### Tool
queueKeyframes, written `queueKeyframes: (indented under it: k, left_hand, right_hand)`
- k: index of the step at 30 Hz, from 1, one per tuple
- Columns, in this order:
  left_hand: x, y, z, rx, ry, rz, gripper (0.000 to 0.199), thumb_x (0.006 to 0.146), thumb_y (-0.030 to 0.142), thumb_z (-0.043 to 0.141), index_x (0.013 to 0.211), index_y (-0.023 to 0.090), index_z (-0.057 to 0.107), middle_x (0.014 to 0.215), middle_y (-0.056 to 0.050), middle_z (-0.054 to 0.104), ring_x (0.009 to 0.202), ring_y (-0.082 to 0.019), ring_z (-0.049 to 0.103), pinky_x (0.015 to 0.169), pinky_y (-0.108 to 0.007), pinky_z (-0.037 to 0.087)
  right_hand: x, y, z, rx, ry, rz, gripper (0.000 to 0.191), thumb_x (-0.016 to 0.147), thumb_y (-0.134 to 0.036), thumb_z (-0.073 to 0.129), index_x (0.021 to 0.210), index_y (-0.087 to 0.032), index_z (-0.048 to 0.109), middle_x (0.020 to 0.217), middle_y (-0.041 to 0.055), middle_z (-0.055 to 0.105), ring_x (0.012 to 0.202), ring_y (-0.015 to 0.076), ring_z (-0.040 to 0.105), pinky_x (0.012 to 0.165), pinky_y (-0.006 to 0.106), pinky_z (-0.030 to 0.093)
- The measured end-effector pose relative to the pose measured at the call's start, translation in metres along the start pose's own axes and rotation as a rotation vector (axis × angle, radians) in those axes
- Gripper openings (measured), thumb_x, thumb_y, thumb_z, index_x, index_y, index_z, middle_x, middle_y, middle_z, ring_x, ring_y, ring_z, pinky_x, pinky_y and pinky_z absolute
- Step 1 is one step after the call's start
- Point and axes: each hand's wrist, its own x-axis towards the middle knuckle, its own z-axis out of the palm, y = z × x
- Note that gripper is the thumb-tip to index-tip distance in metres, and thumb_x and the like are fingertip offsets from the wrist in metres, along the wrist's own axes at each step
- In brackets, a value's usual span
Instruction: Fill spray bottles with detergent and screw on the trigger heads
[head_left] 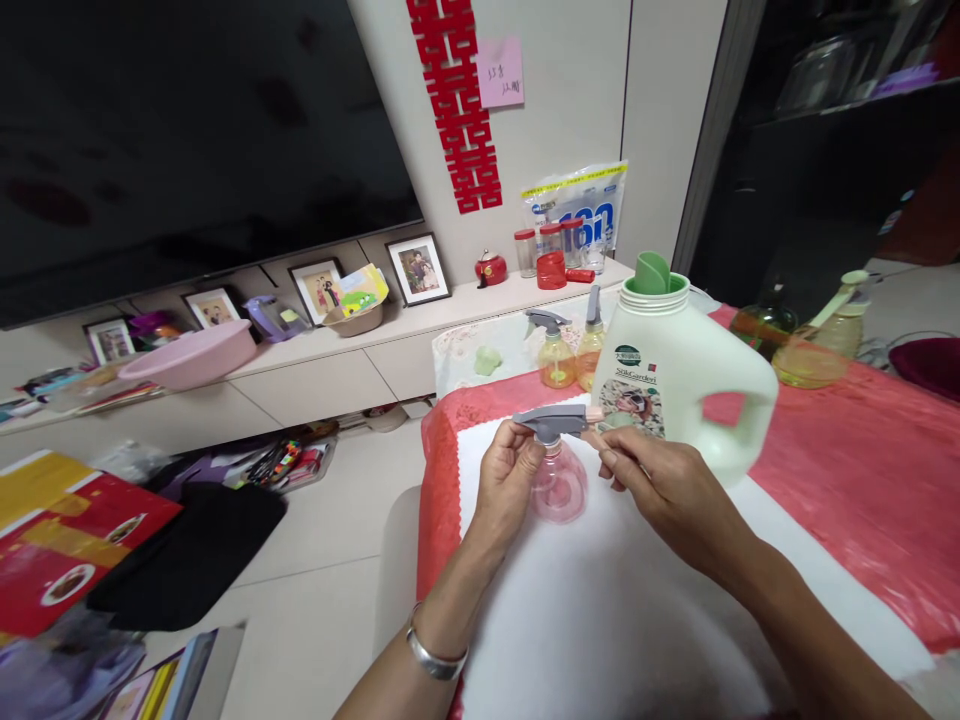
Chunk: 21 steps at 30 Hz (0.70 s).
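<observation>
A small clear pink spray bottle with a grey trigger head is held over a white cloth. My left hand grips its neck and side. My right hand pinches the nozzle end of the trigger head. Just behind stands a large white detergent jug with a green open cap, close to my right hand.
Two yellow spray bottles stand behind on the red tablecloth. Glass bottles sit at the far right. A low TV cabinet carries photo frames, a pink basin and jars. Bags and boxes lie on the floor at left.
</observation>
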Motion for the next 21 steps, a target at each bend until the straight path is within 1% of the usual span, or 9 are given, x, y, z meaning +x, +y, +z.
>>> queueKeyframes:
  k: [3, 6, 9, 11, 14, 17, 21]
  left_hand:
    - [-0.002, -0.001, 0.0, -0.023, -0.009, 0.0, 0.022, 0.087, 0.037, 0.07, 0.102, 0.022, 0.064, 0.097, -0.002, 0.069, 0.09, -0.015, 0.062, 0.084, -0.026, 0.044]
    - [-0.003, -0.002, 0.003, -0.011, 0.001, -0.013, 0.026, 0.083, 0.036, 0.074, 0.102, 0.021, 0.064, 0.098, -0.003, 0.069, 0.092, -0.016, 0.062, 0.085, -0.028, 0.045]
    - [-0.002, -0.003, 0.009, -0.041, 0.04, -0.018, 0.037, 0.074, 0.032, 0.082, 0.102, 0.021, 0.061, 0.102, -0.004, 0.069, 0.097, -0.017, 0.063, 0.09, -0.03, 0.045]
    - [-0.002, -0.004, 0.013, -0.039, 0.087, -0.024, 0.039, 0.072, 0.031, 0.083, 0.101, 0.02, 0.06, 0.102, -0.005, 0.07, 0.097, -0.018, 0.063, 0.089, -0.031, 0.046]
    - [-0.003, -0.004, 0.018, 0.02, 0.137, -0.031, 0.035, 0.075, 0.033, 0.08, 0.099, 0.02, 0.059, 0.104, -0.006, 0.07, 0.099, -0.02, 0.065, 0.089, -0.033, 0.047]
    - [-0.005, -0.003, 0.018, 0.084, 0.145, -0.029, 0.033, 0.079, 0.035, 0.077, 0.1, 0.019, 0.058, 0.106, -0.008, 0.07, 0.102, -0.022, 0.065, 0.09, -0.035, 0.048]
    - [-0.007, -0.006, 0.017, 0.18, 0.16, 0.017, 0.027, 0.082, 0.033, 0.074, 0.101, 0.02, 0.058, 0.104, -0.008, 0.07, 0.102, -0.022, 0.065, 0.093, -0.037, 0.047]
  right_hand:
    - [0.0, 0.0, 0.0, -0.012, 0.028, -0.044, 0.04, 0.104, -0.044, 0.033, 0.085, -0.016, 0.054, 0.077, -0.0023, 0.055, 0.069, 0.008, 0.048, 0.064, 0.023, 0.031]
    - [0.0, 0.0, 0.001, -0.023, 0.052, -0.08, 0.037, 0.106, -0.04, 0.035, 0.086, -0.016, 0.055, 0.076, -0.0026, 0.054, 0.068, 0.0075, 0.048, 0.063, 0.022, 0.032]
    - [0.0, 0.0, 0.002, -0.029, 0.055, -0.105, 0.034, 0.106, -0.039, 0.035, 0.096, -0.018, 0.061, 0.078, -0.0031, 0.056, 0.069, 0.0075, 0.05, 0.063, 0.022, 0.033]
    - [-0.001, 0.0, 0.002, -0.044, 0.06, -0.13, 0.033, 0.107, -0.037, 0.035, 0.1, -0.019, 0.062, 0.08, -0.0035, 0.057, 0.071, 0.0075, 0.052, 0.065, 0.022, 0.034]
    - [-0.001, 0.001, 0.002, -0.084, 0.075, -0.167, 0.032, 0.107, -0.034, 0.036, 0.097, -0.017, 0.062, 0.083, -0.003, 0.06, 0.074, 0.0078, 0.054, 0.067, 0.022, 0.036]
    - [-0.002, 0.001, 0.003, -0.107, 0.085, -0.178, 0.031, 0.107, -0.032, 0.036, 0.1, -0.017, 0.062, 0.089, -0.0027, 0.061, 0.075, 0.0079, 0.055, 0.067, 0.023, 0.037]
    - [-0.003, 0.001, 0.002, -0.129, 0.091, -0.196, 0.031, 0.108, -0.031, 0.036, 0.101, -0.016, 0.063, 0.09, -0.0026, 0.062, 0.076, 0.0078, 0.056, 0.066, 0.023, 0.038]
